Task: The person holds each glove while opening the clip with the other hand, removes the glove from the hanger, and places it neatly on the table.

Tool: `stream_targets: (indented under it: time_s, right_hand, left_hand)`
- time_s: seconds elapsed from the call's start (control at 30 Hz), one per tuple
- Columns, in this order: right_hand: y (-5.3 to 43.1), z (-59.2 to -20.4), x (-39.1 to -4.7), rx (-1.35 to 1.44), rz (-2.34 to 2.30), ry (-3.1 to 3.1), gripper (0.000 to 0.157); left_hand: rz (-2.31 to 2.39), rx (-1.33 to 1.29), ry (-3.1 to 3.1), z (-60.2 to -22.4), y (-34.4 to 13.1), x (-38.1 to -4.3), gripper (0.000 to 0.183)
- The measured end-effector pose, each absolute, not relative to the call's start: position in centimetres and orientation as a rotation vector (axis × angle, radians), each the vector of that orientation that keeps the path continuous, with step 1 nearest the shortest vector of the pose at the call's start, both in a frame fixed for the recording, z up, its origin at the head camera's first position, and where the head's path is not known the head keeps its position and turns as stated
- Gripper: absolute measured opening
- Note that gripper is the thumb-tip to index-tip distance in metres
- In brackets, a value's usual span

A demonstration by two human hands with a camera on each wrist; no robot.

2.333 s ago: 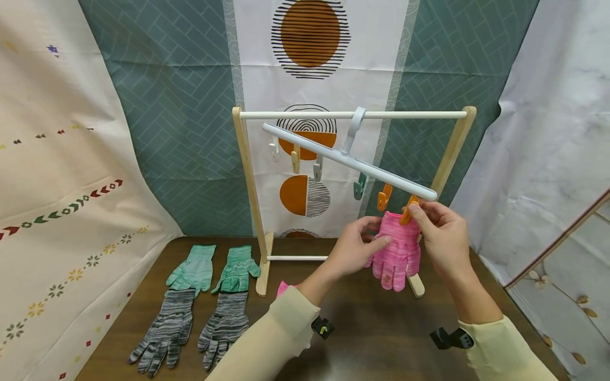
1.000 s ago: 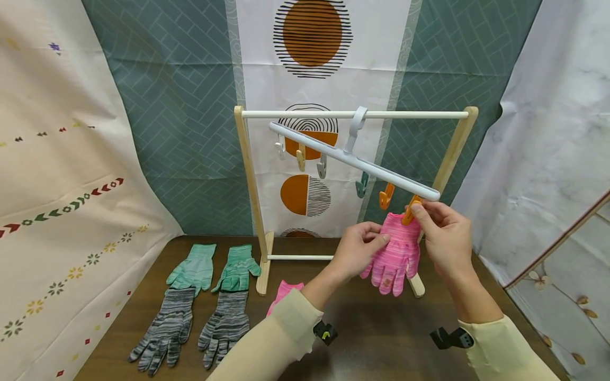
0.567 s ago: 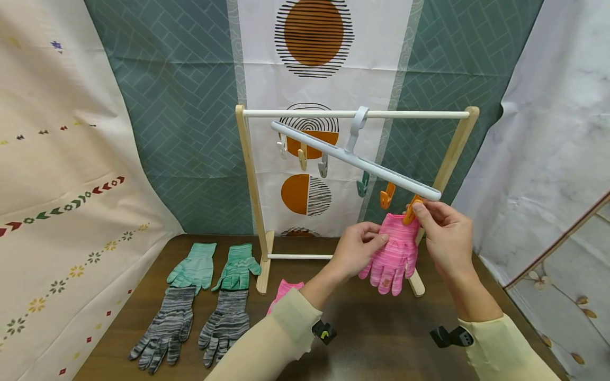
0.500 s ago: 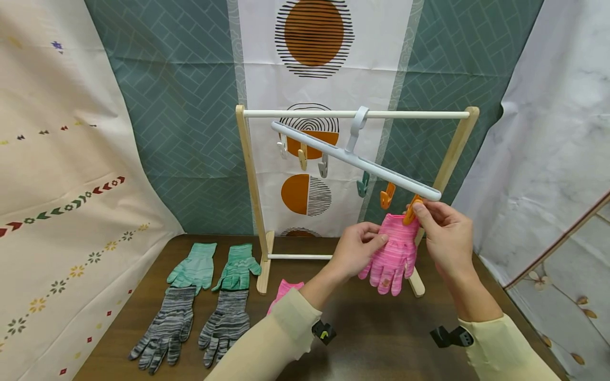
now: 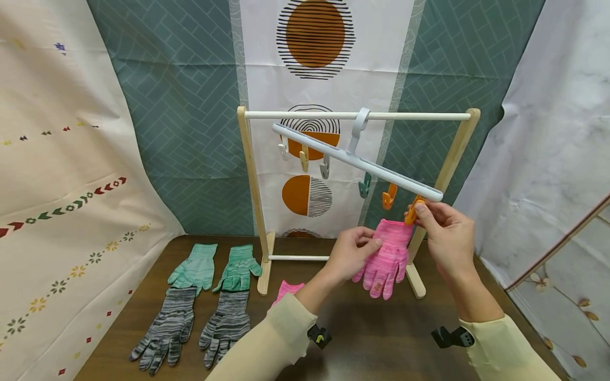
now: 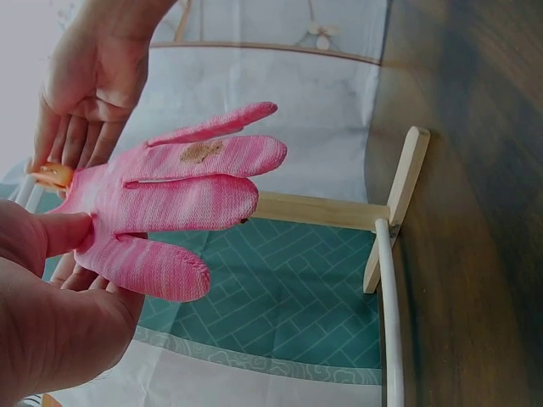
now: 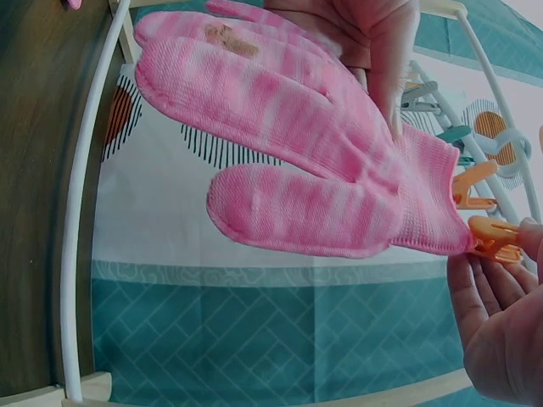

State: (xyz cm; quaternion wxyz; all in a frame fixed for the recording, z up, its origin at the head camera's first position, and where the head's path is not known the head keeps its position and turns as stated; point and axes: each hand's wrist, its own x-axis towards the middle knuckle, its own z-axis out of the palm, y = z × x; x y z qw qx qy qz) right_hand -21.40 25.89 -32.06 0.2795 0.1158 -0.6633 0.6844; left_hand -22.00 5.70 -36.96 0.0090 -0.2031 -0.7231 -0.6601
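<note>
My left hand [image 5: 350, 254] pinches a pink knit glove [image 5: 388, 251] near its cuff, thumb in front, with the glove's fingers hanging down. A brown stain marks one glove finger [image 6: 202, 152]. With thumb and fingers, my right hand [image 5: 447, 235] pinches the orange clip [image 5: 414, 211] at the low right end of a white hanger [image 5: 381, 172]. In the right wrist view the clip's tip meets the corner of the glove's cuff [image 7: 433, 191]; whether it bites the fabric I cannot tell. The hanger tilts down to the right.
The hanger's hook sits on the white bar [image 5: 414, 116] of a wooden rack [image 5: 254, 196]. Several other clips hang along it, including a green clip [image 5: 364, 185] and a second orange clip [image 5: 389, 197]. Green gloves [image 5: 197, 267], grey gloves [image 5: 171, 323] and another pink glove [image 5: 288, 290] lie on the table.
The left hand has drawn the glove slightly down and left, so its cuff sits lower against the orange clip. The right hand stays at the clip, and the hanger keeps its tilt.
</note>
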Motion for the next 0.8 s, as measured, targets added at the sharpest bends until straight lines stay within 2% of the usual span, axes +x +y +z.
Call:
stream_targets:
  time_s: [0.43,0.8]
  right_hand:
    - [26.5,-31.9,-22.1,0.333,1.893,-1.718,0.025]
    - [27.1,-31.8,-22.8,0.354,1.843,-1.76,0.03]
  left_hand:
    - [-2.039,-0.612,-2.278,-38.0,4.4,-21.9,0.022]
    - [-2.047,-0.569,-2.25,-38.9,3.3,-21.6,0.021]
